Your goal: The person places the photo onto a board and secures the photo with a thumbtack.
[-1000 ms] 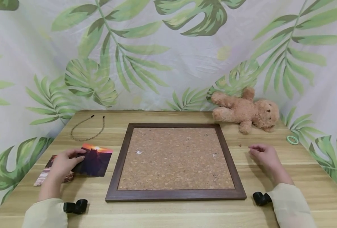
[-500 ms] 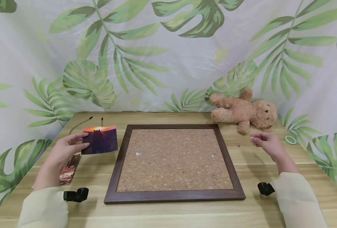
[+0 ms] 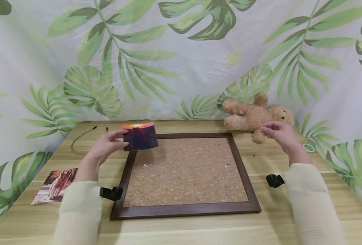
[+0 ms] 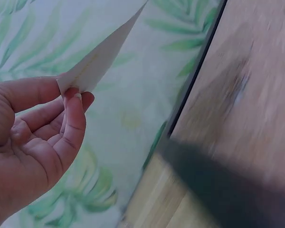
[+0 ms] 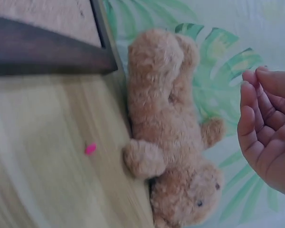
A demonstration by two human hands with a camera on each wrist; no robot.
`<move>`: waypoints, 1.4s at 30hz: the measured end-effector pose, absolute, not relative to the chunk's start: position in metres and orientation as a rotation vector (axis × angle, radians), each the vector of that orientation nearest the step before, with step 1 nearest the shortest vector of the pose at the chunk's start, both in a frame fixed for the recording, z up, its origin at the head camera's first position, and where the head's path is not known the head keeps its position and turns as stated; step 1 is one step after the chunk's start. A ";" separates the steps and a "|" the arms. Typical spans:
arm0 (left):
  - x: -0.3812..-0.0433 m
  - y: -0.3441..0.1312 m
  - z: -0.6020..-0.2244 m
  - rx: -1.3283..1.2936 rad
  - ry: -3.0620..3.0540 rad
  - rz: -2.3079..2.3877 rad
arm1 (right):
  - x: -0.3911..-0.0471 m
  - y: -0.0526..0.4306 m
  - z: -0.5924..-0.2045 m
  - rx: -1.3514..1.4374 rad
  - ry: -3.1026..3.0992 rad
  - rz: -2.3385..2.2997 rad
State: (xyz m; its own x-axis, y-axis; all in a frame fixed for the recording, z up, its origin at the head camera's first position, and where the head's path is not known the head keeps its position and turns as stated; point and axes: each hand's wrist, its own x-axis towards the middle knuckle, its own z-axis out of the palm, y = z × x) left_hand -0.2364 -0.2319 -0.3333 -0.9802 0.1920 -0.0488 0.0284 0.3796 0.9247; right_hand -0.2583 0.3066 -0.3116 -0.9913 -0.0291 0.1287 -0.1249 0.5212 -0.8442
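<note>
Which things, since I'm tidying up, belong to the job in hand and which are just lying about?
Probably the job:
rectangular orange-and-black sunset photo, held by left hand
rectangular brown-framed cork board
tiny object pinched by right hand, unidentifiable
small pink piece, perhaps
rectangular reddish dog photo, perhaps

Probably lying about:
light-brown furry teddy bear
pale-green ring
thin beige chain, black ends

Homelike corner, leaf-print cloth (image 3: 199, 71), wooden table (image 3: 156, 231)
</note>
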 end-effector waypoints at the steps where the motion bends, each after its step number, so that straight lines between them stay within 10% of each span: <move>1: -0.240 -0.225 -0.335 0.209 2.462 1.667 | -0.261 0.303 -0.311 0.128 -2.640 1.517; 37: -0.297 -0.011 -0.396 0.253 2.245 1.752 | -0.293 0.241 -0.365 0.045 -2.549 1.861; 42: -0.332 -0.003 -0.452 0.399 2.230 1.857 | -0.294 0.232 -0.370 0.044 -2.501 1.920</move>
